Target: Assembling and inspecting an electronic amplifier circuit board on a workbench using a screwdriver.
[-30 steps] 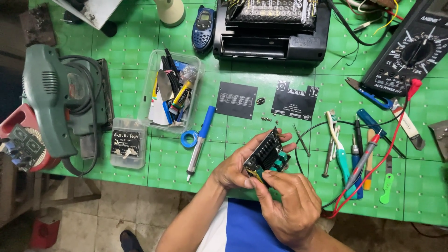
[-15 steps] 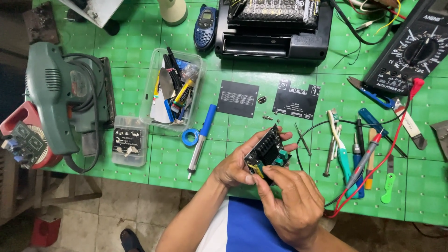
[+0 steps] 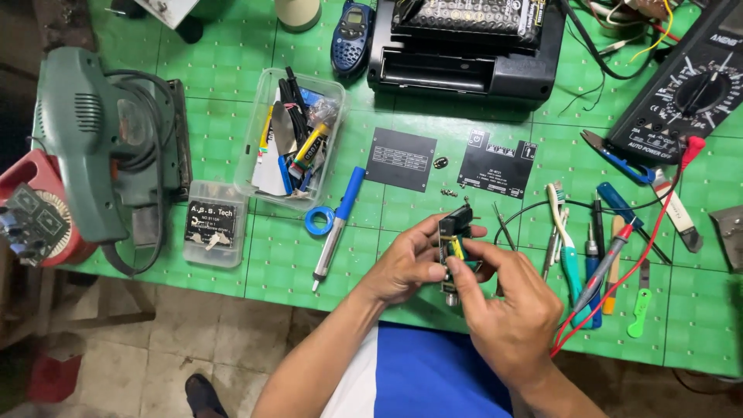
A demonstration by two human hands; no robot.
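Hands first, low in the centre of the frame, since that is where I am working. My left hand [image 3: 406, 267] is curled around a small circuit board [image 3: 455, 241], thumb and fingers closed on its edges so it stands nearly on end above the green mat [image 3: 232, 255]. My right hand [image 3: 507, 310] comes in from the lower right with the forefinger and thumb pinched together against the board's face, where a yellow part shows; whether they actually grip something tiny there I cannot tell. To do this well, I judge the left grip should stay on the edges only, and the right fingertips should work lightly and squarely, over the mat, so anything that slips lands close.

Just left of the hands lies a blue-handled screwdriver [image 3: 337, 224] beside a blue tape ring [image 3: 318, 220]. To the right of centre sits a row of hand tools [image 3: 588, 248], with a red probe lead [image 3: 658, 224] running across them. Just above the board lie two black plates [image 3: 401, 159], with a few loose screws [image 3: 449, 190] between them.

Farther up, left of centre, a clear plastic tray [image 3: 255, 155] holds odds and ends, and a green sander [image 3: 93, 139] fills the left edge. Along the top stand a black device [image 3: 464, 70] and, at upper right, a multimeter [image 3: 681, 85].
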